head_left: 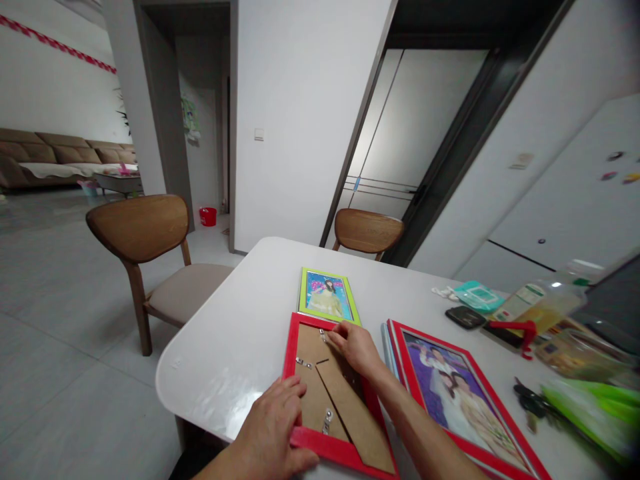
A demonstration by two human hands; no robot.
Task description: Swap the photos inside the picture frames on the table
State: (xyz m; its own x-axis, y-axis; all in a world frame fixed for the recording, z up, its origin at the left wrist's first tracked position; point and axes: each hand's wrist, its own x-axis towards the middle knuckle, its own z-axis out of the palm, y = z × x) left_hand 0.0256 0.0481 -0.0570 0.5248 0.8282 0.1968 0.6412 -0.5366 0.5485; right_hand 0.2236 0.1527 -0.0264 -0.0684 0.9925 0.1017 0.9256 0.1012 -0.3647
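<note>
A red picture frame [289,353] lies face down on the white table, its brown backing board [311,393] showing. Metal turn clips sit around the board's edge, and a stand leg [345,407] lies flat across it. My left hand [273,427] grips the frame's lower left corner, thumb along the bottom edge and fingers over the left side. At the top edge, my right hand [353,347] has its fingers pinched at a metal clip [323,335]. Just beyond lies a small yellow-green framed photo [327,297], face up. Right of my forearm is a larger red framed photo [457,393].
On the table's right side are a black case [465,317], a teal packet [477,296], a bottle [530,303], a red-handled object [525,330], keys [530,400] and a green bag [595,413]. Wooden chairs [143,230] stand at the left and far side.
</note>
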